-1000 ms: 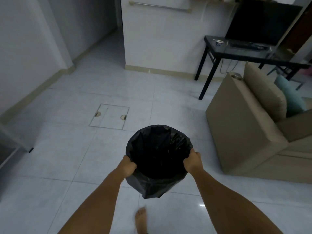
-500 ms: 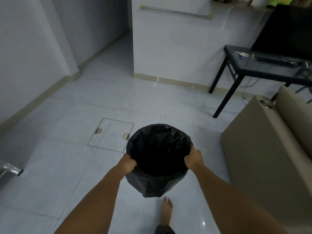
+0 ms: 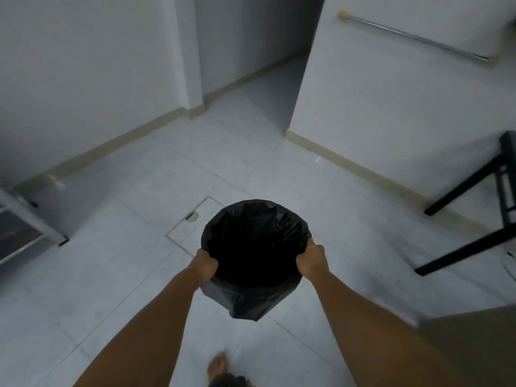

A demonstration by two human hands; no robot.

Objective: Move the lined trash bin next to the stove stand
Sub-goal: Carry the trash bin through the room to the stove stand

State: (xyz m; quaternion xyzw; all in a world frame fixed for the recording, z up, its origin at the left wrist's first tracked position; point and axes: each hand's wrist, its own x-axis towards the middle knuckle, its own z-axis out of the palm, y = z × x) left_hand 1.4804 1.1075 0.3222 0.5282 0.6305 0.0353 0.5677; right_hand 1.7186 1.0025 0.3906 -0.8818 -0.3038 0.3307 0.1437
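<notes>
Pale grey tiled floor [image 3: 117,280], with a metal-framed stand [image 3: 30,227] at its left edge, possibly the stove stand. Round trash bin lined with a crinkled black plastic bag [image 3: 252,291] is carried clear of the floor, centre of view. It appears light and apparently empty; the liner is soft and slippery, so the stiff rim is the place to hold. Left hand [image 3: 205,265] and right hand [image 3: 311,259] each clench bag and rim, on 2 opposite sides.

Single head view, looking forward and down, close over arms, floor [image 3: 139,275] beyond
</notes>
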